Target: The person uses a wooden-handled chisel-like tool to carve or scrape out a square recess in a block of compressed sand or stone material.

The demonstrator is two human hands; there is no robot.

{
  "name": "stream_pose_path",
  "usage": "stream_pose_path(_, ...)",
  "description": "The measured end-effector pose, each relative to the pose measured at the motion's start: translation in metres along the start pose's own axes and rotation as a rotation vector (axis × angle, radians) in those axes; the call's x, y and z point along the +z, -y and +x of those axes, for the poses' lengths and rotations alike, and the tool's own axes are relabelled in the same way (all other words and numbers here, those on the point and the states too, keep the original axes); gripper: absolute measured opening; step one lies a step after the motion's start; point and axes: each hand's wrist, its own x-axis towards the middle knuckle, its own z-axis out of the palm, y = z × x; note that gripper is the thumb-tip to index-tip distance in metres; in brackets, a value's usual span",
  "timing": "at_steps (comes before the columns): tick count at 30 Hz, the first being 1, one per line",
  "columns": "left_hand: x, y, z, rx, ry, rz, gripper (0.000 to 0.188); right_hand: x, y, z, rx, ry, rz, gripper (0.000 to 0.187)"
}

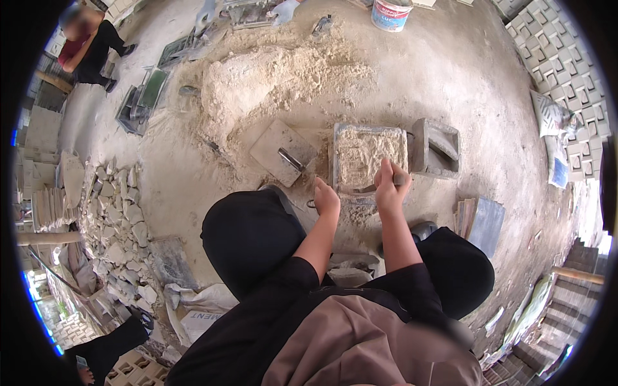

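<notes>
Lettering (394, 12) marks a bucket (389, 23); right hand (386, 184) grasps a tool (366, 190); what left hand (327, 198) holds, I cannot tell.

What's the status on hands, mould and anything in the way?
Right hand gripping trowel; left hand beside mould, grip unclear. Mould holding rough, pale mix. Square board close left, grey box close right.

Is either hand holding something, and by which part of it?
The right hand grips a trowel-like tool by its handle. Whether the left hand holds anything cannot be told.
</notes>
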Motion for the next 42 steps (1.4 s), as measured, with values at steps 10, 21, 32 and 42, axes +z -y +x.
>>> stream_pose_path(10,-0.008,-0.010,-0.015,-0.084,0.011,0.115,0.072,0.005,0.001,-0.007,-0.002,-0.012,0.003,0.038)
stream_pose_path(21,-0.006,-0.002,-0.009,-0.015,-0.011,0.073,0.072,0.011,-0.010,-0.007,-0.058,0.114,-0.165,0.040)
stream_pose_path(32,-0.004,-0.005,-0.008,-0.047,0.015,0.032,0.074,0.007,0.005,-0.009,-0.063,-0.046,-0.005,0.040)
stream_pose_path(42,0.001,0.009,0.001,-0.008,-0.007,0.021,0.074,0.012,-0.018,-0.001,-0.118,-0.006,-0.166,0.042)
